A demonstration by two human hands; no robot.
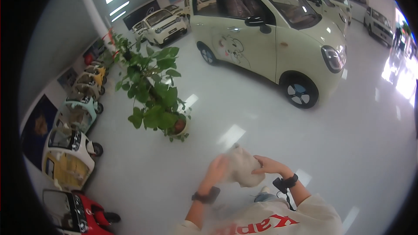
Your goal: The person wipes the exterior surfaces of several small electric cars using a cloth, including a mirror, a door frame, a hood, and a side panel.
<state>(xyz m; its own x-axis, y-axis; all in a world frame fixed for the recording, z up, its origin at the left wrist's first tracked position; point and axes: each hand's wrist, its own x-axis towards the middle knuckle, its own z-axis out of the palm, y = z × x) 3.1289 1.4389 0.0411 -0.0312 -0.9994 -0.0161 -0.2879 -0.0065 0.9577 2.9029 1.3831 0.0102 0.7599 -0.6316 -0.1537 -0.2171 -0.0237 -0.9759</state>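
Note:
A crumpled pale beige cloth [246, 168] is held between my two hands, in front of my body and above the floor. My left hand [218, 168] is blurred at the cloth's left side, so its finger grip is hard to make out. On the right side, my right hand [269, 165] has its thumb and fingers on the cloth. Black bands are worn on both wrists, and a cable hangs from the right one.
A cream small car [251, 42] stands ahead with its side towards me. A potted leafy plant [178, 127] is on the glossy floor, left of centre. Small enclosed vehicles, including a red one [93, 213], line the left wall. More cars stand farther back.

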